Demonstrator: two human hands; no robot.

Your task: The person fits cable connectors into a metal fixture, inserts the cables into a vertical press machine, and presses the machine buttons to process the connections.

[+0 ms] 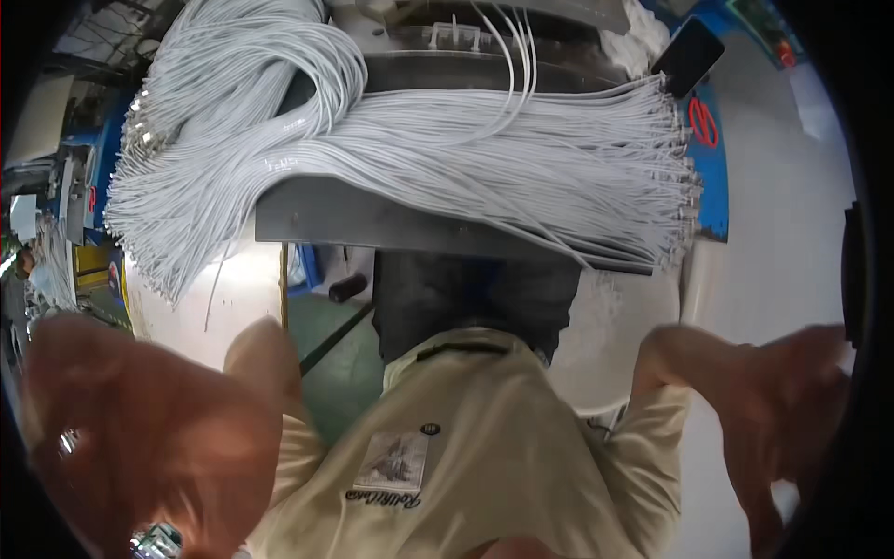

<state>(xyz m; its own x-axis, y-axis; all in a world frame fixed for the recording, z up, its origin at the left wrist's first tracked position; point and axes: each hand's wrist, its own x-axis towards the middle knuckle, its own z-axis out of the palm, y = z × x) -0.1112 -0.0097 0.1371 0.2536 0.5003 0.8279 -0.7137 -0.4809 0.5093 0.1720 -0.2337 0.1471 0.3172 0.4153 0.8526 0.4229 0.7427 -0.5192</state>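
Both of my hands are raised close to the camera, at the lower sides of the head view. My left hand (149, 438) is large and blurred, and its fingers cannot be made out. Small shiny bits show at its edge, too unclear to name. On the other side my right hand (787, 401) is bent up toward the rim, also blurred, near a dark shape at the right edge. Neither hand touches the big bundle of pale grey cables (447, 149) lying across the bench. Small end fittings (684, 186) crowd the bundle's right end.
Beneath the cables is a dark grey board (354, 216). A black flat device (691, 56) and red-handled scissors (703, 122) lie at the right, by a blue surface (713, 196). Several loose cables (521, 56) rise at the back. A white tabletop (624, 317) curves nearby.
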